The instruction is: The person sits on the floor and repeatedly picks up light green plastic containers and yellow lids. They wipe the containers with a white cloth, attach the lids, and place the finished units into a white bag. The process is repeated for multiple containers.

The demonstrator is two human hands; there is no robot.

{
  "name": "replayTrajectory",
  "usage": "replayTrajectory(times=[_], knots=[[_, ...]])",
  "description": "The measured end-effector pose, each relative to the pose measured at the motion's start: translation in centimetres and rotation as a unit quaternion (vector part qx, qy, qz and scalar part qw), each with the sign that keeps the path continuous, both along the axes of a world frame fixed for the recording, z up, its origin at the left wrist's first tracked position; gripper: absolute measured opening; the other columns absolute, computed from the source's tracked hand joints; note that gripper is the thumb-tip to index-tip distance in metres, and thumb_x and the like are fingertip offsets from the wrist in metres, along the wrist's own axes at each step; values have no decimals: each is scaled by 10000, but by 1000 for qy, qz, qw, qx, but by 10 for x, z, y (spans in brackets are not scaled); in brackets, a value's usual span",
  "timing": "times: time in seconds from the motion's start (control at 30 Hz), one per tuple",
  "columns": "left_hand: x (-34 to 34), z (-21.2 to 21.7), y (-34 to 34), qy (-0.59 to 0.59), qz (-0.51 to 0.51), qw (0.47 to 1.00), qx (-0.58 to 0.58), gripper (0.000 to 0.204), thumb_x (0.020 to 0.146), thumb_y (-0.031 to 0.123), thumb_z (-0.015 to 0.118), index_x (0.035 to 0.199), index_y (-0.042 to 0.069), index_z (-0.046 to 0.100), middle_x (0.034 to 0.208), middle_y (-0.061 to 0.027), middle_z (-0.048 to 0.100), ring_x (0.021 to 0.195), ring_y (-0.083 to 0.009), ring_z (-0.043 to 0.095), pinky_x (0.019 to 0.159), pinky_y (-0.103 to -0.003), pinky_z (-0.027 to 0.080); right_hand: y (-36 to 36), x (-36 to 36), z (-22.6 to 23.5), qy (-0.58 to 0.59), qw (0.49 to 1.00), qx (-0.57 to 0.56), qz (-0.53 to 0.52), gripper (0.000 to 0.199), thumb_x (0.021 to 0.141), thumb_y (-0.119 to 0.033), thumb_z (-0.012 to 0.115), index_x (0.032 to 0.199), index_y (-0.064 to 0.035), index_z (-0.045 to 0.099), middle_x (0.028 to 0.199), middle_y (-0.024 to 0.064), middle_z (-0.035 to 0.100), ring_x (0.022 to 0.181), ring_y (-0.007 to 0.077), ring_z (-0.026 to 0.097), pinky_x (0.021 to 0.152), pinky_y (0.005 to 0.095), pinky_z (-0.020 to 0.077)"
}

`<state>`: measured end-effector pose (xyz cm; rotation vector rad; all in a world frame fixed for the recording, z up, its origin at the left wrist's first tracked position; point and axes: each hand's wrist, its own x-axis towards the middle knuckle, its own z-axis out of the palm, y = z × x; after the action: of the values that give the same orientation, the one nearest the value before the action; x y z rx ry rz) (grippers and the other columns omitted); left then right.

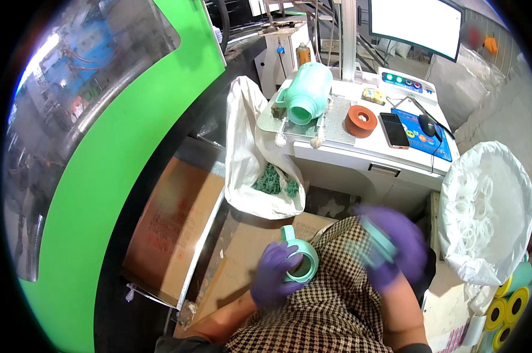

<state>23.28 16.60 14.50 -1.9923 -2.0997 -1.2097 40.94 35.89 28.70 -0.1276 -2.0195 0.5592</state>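
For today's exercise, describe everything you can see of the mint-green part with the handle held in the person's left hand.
The mint-green part is a short, open ring or collar with a small looped handle sticking up at its top left. It looks like smooth moulded plastic. It is tilted, its round opening facing up and right. The left hand, in a purple glove, grips it from the left, above a checked apron.

The place is a factory floor. A large green machine guard [119, 135] stands at the left. A white workstation [360, 147] carries a monitor [416, 23] and indicator buttons [404, 81]. Sacks hold green parts [272, 181] and white rings [474, 215].
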Motion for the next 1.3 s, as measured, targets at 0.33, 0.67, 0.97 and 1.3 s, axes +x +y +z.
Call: replayTrajectory(times=[0.33, 0.67, 0.97, 1.3], knots=[[-9, 17, 11, -13, -4, 1000, 25, 456, 587, 203, 944, 941, 115, 671, 1180, -164, 638, 1090, -414, 609, 918, -517, 470, 44, -37, -100, -217, 976, 14, 30, 641, 790, -10, 693, 1402, -91, 519, 1445, 211, 480, 1311, 407, 497, 1093, 481, 423], [9, 21, 64, 46, -94, 990, 92, 629, 676, 286, 925, 1152, 149, 536, 1277, -164, 587, 1094, -405, 627, 984, -618, 468, 108, 236, 38, -236, 882, -14, -408, 258, 765, -72, 818, 1003, -65, 720, 1003, 116, 663, 977, 304, 645, 823, 405, 521], [22, 34, 78, 77, -145, 986, 33, 492, 706, 401, 872, 991, 112, 595, 1153, -148, 650, 989, -373, 659, 957, -582, 490, 223, 287, -54, -490, 742, 93, -448, 143, 761, -153, 727, 858, -76, 656, 918, 167, 648, 913, 370, 631, 778, 490, 507], [23, 37, 43, 31, -63, 993, 99, 370, 678, 288, 907, 799, 97, 614, 1211, -185, 662, 1087, -355, 655, 1047, -558, 465, 237, 331, -28, -287, 764, 173, -552, 52, 858, -3, 660, 855, 48, 666, 1344, 211, 583, 1145, 363, 603, 926, 410, 505]])
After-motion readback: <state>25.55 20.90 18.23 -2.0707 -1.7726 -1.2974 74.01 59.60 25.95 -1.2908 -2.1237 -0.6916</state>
